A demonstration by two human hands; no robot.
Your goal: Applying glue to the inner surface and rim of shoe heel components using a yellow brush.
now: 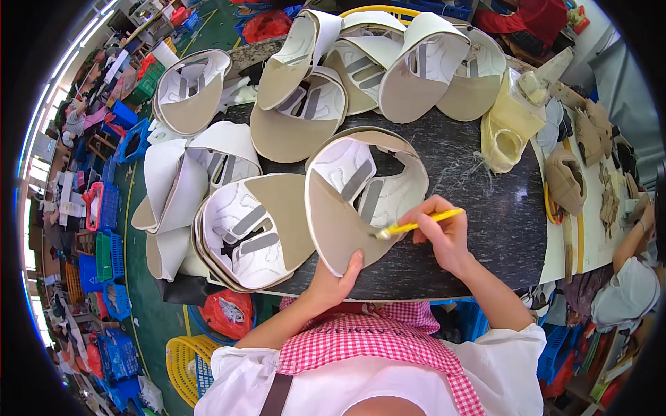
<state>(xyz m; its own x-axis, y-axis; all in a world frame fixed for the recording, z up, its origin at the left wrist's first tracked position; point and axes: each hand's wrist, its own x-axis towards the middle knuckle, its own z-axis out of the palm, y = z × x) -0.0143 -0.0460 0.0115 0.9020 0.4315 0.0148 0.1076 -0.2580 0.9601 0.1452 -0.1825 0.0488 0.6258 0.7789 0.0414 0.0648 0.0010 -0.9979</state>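
My left hand (335, 283) grips the lower edge of a shoe upper (336, 218), thumb on its beige face and the other fingers hidden beneath. This upper has a white lining with grey strips and an opening in the middle. In my right hand (444, 236) is a yellow-handled brush (431, 218), pinched between the fingers. Its blurred tip meets the beige surface near the upper's lower right edge. Just left lies a stack of similar uppers (288, 197), overlapping one another. A yellowish, glue-crusted container (513, 121) stands at the far right of the dark tabletop (485, 229).
More white-and-beige uppers (423, 76) line the table's far edge, with others (170, 184) at the left. Beige shoe pieces (565, 180) lie on a side table at right, where another person's arm (635, 236) shows. A yellow basket (184, 367) stands on the floor at lower left.
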